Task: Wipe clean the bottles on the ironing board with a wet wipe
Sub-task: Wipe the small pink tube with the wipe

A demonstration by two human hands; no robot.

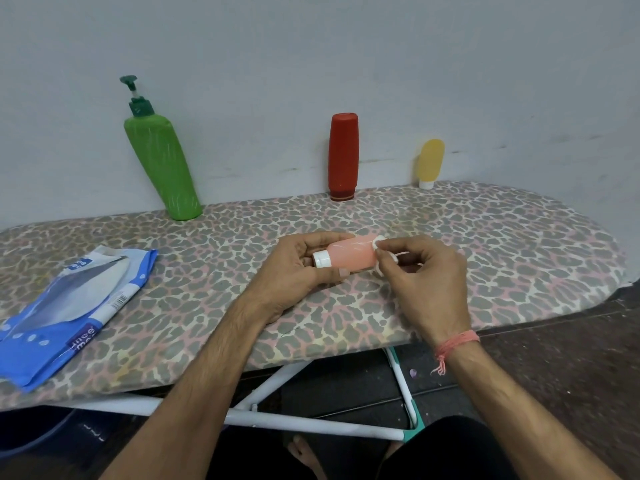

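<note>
My left hand (298, 268) grips a small pink bottle (353, 254) with a white cap, held on its side just above the ironing board (485, 244). My right hand (426, 275) pinches a small wad of white wet wipe (379, 244) against the bottle's far end. Three more bottles lean against the wall at the back of the board: a tall green pump bottle (162, 168) on the left, a red bottle (343, 157) standing on its cap in the middle, and a small yellow bottle (430, 163) on its white cap to the right.
A blue and white wet wipe pack (69, 306) lies at the left of the leopard-print board. The grey wall runs right behind the bottles. The board's rounded end is at the right, with its white metal legs (311, 420) and dark floor below.
</note>
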